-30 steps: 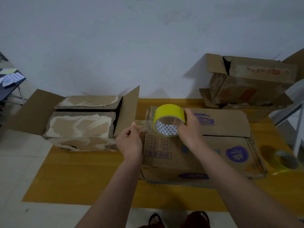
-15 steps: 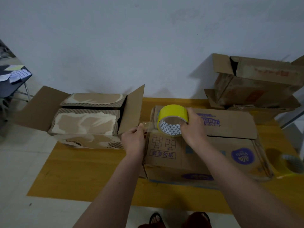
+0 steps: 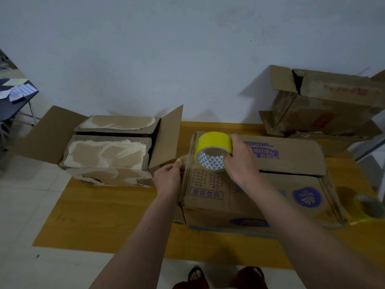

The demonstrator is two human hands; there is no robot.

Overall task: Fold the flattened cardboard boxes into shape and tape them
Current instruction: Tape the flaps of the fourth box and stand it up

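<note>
Tape roll [image 3: 213, 150] shifted rightward, box [image 3: 260, 184] left edge

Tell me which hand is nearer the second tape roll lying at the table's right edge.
Right. The right hand grips the yellow tape roll above the printed box, roughly halfway across to the second roll. The left hand pinches the tape end at the box's left end, farther away.

The right hand [image 3: 239, 161] grips a yellow tape roll [image 3: 213, 150] over the printed box [image 3: 270, 184]; the left hand [image 3: 168, 177] pinches its clear tape end [image 3: 185, 160].
</note>
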